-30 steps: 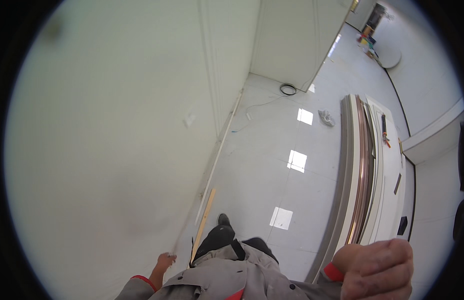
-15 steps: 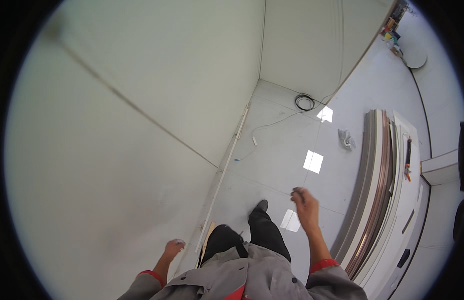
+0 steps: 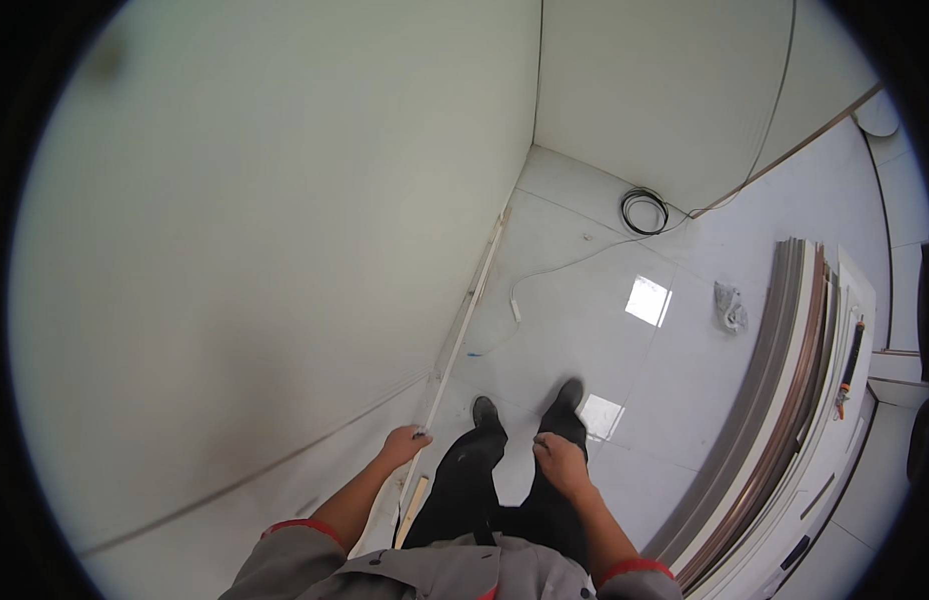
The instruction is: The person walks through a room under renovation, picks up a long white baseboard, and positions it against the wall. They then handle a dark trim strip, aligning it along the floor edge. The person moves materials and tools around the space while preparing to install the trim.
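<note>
My left hand (image 3: 406, 445) hangs beside the large pale wall panel (image 3: 315, 250), above the thin light strip (image 3: 470, 300) along the panel's foot. Its fingers are curled round something small and dark, too small to name. In front of my right trouser leg, my right hand (image 3: 562, 462) is closed with its fingers bent inward. Whatever it may hold is hidden. Neither hand appears to touch the panel. My dark shoes (image 3: 570, 390) stand on the glossy tiles between the panel and a stack of long strips.
Long grey, white and brown strips (image 3: 755, 440) lie stacked at the right, with a black-and-orange tool (image 3: 851, 370) on a white board beside them. A black cable coil (image 3: 645, 211), a thin white cord (image 3: 565, 265) and a clear plastic bag (image 3: 730, 308) lie on the floor.
I have stepped forward along the panel, and its seam now lies lower in view. My left hand came forward and inward; my right hand lowered in front of my leg.
</note>
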`<action>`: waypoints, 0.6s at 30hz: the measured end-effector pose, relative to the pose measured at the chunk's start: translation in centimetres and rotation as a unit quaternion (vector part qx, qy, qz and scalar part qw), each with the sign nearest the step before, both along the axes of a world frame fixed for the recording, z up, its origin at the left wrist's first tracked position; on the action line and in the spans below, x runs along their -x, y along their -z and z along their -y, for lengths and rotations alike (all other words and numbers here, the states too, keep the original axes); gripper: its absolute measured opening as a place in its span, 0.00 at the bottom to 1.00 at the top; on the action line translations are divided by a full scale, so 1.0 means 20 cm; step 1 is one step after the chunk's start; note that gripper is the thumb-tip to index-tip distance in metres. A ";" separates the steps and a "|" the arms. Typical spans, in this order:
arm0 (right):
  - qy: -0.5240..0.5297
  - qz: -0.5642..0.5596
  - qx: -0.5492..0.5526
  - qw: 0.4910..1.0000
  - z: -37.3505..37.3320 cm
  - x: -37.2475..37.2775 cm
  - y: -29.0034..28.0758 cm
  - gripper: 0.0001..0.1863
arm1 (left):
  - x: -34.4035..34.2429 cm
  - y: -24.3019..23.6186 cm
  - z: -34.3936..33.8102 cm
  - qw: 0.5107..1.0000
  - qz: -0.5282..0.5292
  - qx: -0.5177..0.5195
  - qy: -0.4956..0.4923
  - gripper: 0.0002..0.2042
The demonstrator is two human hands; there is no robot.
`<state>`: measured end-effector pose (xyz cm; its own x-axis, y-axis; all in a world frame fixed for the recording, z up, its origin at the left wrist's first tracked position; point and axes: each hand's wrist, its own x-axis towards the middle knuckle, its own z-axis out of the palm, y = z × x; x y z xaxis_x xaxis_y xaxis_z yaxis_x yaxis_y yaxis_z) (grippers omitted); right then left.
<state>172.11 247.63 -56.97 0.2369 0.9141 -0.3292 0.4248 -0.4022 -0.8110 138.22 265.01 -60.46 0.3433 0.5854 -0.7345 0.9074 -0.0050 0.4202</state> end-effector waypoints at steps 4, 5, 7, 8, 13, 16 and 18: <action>-0.047 -0.049 0.034 0.997 -0.38 -0.02 0.49 0.13 | -0.49 0.43 -0.51 0.996 -0.053 -0.044 0.064 0.24; -0.060 -0.058 0.029 0.996 -0.45 -0.01 0.63 0.13 | -0.60 0.57 -0.61 0.996 -0.049 -0.046 0.053 0.25; -0.078 -0.096 0.033 0.992 -0.60 -0.02 0.93 0.12 | -0.90 0.87 -0.85 0.997 -0.021 -0.065 0.040 0.27; -0.090 -0.088 0.051 0.991 -0.68 -0.03 1.03 0.11 | -1.03 0.99 -0.94 0.996 -0.003 -0.079 0.031 0.28; -0.151 -0.114 0.061 0.980 -0.85 -0.05 1.44 0.08 | -1.44 1.57 -1.32 0.993 -0.021 -0.119 0.020 0.33; -0.241 -0.113 0.148 0.953 -0.89 -0.10 1.58 0.10 | -1.59 1.91 -1.56 0.985 -0.038 -0.166 0.021 0.37; -0.274 -0.135 0.141 0.942 -0.97 -0.10 1.56 0.12 | -1.63 2.14 -1.69 0.980 -0.044 -0.194 0.030 0.40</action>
<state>174.10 266.98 -88.18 -0.3717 0.7420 -0.5580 0.4240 -0.3990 -0.8130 170.83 298.88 -103.17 0.3298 0.8071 -0.4897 0.9336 -0.2020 0.2958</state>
